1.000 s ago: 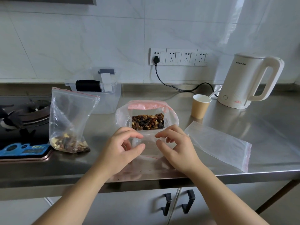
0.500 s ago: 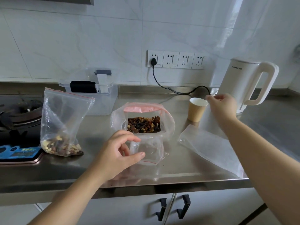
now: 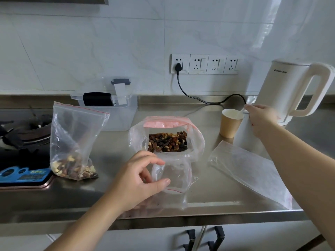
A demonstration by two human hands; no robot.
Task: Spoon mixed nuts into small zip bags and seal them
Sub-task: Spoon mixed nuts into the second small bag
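Steel counter [image 3: 208,201] with bags of mixed nuts, both hands at work.

The white kettle [image 3: 288,87] stands at the right rear, and a clear lidded box [image 3: 119,115] at the back. A large bag [image 3: 166,136] at the centre is rolled open over mixed nuts [image 3: 167,142]; a second zip bag [image 3: 76,142] on the left stands upright with nuts in its bottom. An empty bag [image 3: 250,169] lies flat to the right. The left hand [image 3: 137,180] pinches the mouth of the small zip bag [image 3: 174,178] between thumb and curled fingers. The right hand [image 3: 261,118], half a second ago just reaching the paper cup [image 3: 231,124], now pinches what seems to be a white spoon [image 3: 242,111] standing in it.
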